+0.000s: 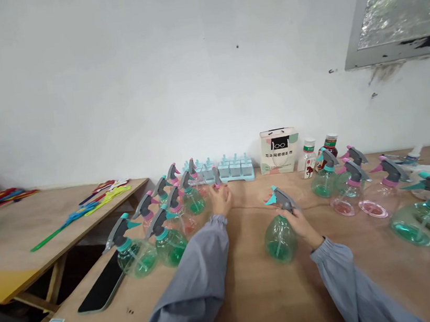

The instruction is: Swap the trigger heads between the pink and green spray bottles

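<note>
My right hand (296,220) grips the neck of a green spray bottle (280,242) with a grey and turquoise spray head. This bottle is slightly tilted, and green shows through the lower part of its clear body. Farther forward, my left hand (221,200) is closed round the neck of another spray bottle, whose grey spray head with pink parts (216,175) rises above the fingers. The hand hides most of that bottle's body. Left of my left forearm stand several green and pink spray bottles, including a green one (171,247) nearest the sleeve.
More spray bottles (421,221) stand at the right. Along the wall are a light blue ice-pop mould (235,169), a paper bag (278,152) and two lidded bottles (308,159). A phone (103,285) lies front left. Another table (6,230) holds colourful strips.
</note>
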`<action>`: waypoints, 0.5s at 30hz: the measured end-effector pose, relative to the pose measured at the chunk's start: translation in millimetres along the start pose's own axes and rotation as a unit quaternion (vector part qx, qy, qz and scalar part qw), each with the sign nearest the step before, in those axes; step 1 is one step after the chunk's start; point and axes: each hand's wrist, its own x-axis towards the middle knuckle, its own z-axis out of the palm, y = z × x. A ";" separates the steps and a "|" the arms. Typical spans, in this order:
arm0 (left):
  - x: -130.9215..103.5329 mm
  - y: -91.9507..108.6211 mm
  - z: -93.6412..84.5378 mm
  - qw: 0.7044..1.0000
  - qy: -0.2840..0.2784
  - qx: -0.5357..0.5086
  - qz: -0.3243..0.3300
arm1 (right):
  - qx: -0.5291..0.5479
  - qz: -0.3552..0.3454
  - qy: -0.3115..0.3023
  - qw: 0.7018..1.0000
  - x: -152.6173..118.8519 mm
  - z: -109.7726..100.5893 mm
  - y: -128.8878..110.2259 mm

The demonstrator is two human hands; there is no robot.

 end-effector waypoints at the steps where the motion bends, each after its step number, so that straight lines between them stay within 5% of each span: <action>1: -13.8 0.1 -2.1 1.000 0.000 -0.001 0.013 | 0.024 0.025 -0.001 0.999 1.1 0.2 -0.4; 7: -81.4 -8.6 -11.7 0.989 0.042 0.018 0.141 | 0.149 0.073 -0.143 0.976 0.2 6.8 -2.6; 15: -107.3 -7.6 -17.3 0.984 0.075 0.070 0.146 | 0.121 0.033 -0.080 0.989 -3.8 15.8 10.8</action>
